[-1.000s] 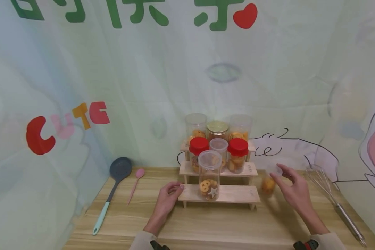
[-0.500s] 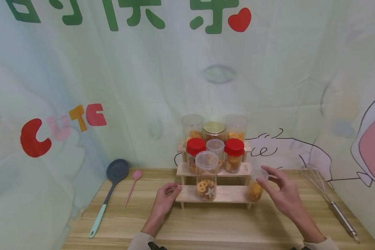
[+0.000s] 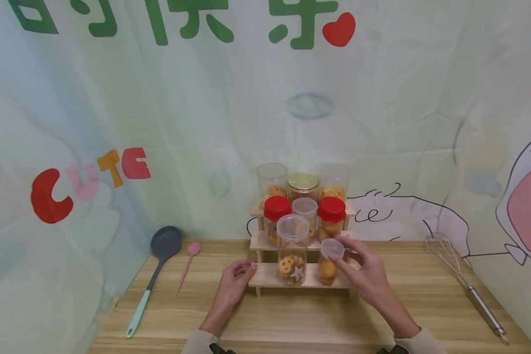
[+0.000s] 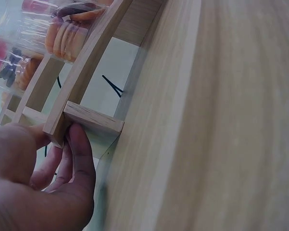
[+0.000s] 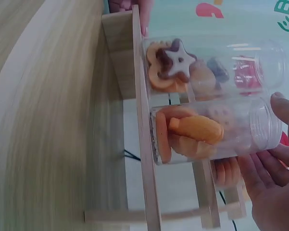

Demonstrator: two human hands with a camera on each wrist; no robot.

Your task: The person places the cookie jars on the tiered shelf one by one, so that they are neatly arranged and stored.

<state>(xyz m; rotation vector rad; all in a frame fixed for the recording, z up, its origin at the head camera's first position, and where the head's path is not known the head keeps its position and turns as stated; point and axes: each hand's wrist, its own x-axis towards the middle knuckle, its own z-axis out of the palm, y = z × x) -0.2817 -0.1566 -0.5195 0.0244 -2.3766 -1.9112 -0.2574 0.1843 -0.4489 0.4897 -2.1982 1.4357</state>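
A three-step wooden display rack [image 3: 265,276] stands on the table. My left hand [image 3: 231,289] grips the left end of its lowest step, thumb above and fingers below, as the left wrist view shows [image 4: 62,178]. My right hand [image 3: 369,278] holds a clear jar of cookies [image 3: 327,270] near its translucent lid, between thumb and fingers. This jar is upright, its base at the lowest step; in the right wrist view the cookie jar [image 5: 202,132] looks touching or very close to the board. Left of it stands a taller clear cookie jar [image 3: 292,248] with a star-shaped cookie inside.
Two red-lidded jars [image 3: 277,209] and a clear-lidded jar [image 3: 305,206] fill the middle step. On the top step are a gold-lidded jar [image 3: 303,183] and two clear jars [image 3: 272,177]. A skimmer [image 3: 159,260] and pink spoon [image 3: 188,265] lie left, a whisk [image 3: 469,287] right.
My right hand has carried the cookie jar leftward from beside the rack to the right part of the lowest step. My left hand has stayed at the step's left end.
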